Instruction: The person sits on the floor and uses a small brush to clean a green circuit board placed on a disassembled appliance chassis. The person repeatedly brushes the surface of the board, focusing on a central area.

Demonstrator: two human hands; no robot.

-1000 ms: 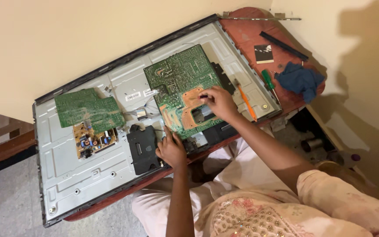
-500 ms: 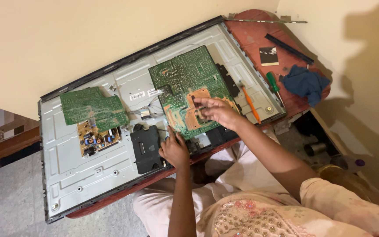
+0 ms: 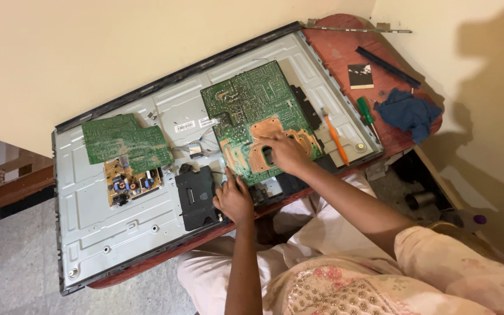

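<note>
the reddish-brown worktop (image 3: 345,49) carried an opened flat-screen television chassis (image 3: 118,233), lying back-up across most of it. on the bare right end lay a green-handled screwdriver (image 3: 366,109), a crumpled blue cloth (image 3: 408,112), a small dark square card (image 3: 360,76) and a long black strip (image 3: 387,67).

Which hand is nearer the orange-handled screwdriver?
Right. The right hand rests on the large green circuit board, just beside the orange-handled screwdriver; the left hand sits farther away, by the board's near corner.
</note>
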